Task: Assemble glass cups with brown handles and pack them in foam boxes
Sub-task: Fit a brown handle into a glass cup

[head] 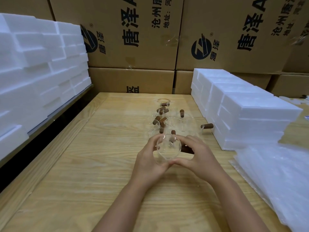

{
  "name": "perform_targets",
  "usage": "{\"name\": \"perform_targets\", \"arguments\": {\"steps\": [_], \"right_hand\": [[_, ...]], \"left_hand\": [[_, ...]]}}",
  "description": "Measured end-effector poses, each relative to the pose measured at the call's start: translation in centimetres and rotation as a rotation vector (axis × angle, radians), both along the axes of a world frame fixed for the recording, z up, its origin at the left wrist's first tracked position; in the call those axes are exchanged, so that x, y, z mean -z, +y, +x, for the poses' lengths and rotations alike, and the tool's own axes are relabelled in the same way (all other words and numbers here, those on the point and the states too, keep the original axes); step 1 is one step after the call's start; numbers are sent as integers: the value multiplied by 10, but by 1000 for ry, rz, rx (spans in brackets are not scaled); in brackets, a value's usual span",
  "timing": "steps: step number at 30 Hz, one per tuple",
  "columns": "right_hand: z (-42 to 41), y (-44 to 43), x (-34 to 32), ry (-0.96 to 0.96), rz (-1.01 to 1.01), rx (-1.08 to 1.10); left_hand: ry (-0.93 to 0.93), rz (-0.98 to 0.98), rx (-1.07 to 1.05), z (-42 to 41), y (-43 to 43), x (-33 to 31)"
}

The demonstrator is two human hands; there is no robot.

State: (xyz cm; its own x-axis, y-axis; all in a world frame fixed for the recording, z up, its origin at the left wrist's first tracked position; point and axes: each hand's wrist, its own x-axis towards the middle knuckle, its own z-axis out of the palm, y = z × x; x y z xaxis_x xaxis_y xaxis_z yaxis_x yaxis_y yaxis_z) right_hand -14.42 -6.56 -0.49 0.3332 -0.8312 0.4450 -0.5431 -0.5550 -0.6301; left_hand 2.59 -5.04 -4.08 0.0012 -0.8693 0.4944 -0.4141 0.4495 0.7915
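The glass cup (168, 149) is colourless, the handles (207, 126) at twelve o'clock brown, the foam boxes (247, 108) at nine and two o'clock plain white, the table (100, 164) pale yellow with darker wavy grain, and the cartons (133, 47) at twelve tan with black print.

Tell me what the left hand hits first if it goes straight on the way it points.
The left hand grips the glass cup and points forward, slightly right. Past that cup, it would probably meet the cluster of handled cups first, though depth is unclear.
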Motion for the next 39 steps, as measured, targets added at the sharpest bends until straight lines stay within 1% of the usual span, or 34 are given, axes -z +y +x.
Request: {"name": "perform_targets", "arguments": {"steps": [3,6,9,13,15,19,23,27,30,35,37,39], "right_hand": [[0,0,-2,-10,32,-41],[-1,0,-2,-71,80,-47],[1,-1,0,-201,112,-38],[9,0,1,-392,206,-12],[12,0,1,-444,242,16],[18,1,2,-494,231,131],[22,4,1,-555,263,242],[24,5,0,-535,347,297],[24,7,-2,-488,406,307],[27,8,-1,-268,454,311],[28,10,-2,-155,438,310],[27,12,-3,-90,406,288]], "left_hand": [[4,-4,-44,0,1,0],[-7,-42,-86,0,0,1],[-50,-85,-102,0,-2,2],[-58,-102,-122,-1,-1,3],[-62,-104,-131,-3,0,2],[-95,-121,-126,-4,2,1],[-148,-190,-127,-6,2,2],[-211,-292,-125,-9,2,2],[-224,-313,-118,-10,2,2],[-214,-245,-146,-10,3,1],[-220,-222,-165,-9,4,0],[-199,-190,-166,-8,5,-2]]}}
